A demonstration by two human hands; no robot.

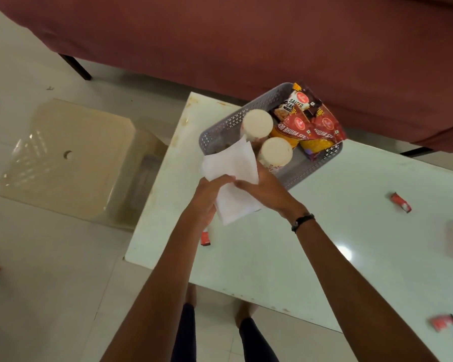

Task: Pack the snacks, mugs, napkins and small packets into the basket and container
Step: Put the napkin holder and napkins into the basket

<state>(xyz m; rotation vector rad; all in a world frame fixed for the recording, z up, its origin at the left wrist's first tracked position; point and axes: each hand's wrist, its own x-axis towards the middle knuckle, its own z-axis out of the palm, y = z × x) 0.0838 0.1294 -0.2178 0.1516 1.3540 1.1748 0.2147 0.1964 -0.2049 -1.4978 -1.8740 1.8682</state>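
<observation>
A grey perforated basket stands at the far left end of the white table. Inside it are two upside-down mugs and several snack packets. Both hands hold white paper napkins just in front of the basket's near left corner. My left hand grips them from the left, my right hand pinches them from the right. Small red packets lie on the table: one at the left edge under my left arm, one at the right, one at the near right.
A maroon sofa runs along the far side, close behind the basket. A beige plastic stool stands on the tiled floor left of the table. My legs and feet show below the table's near edge.
</observation>
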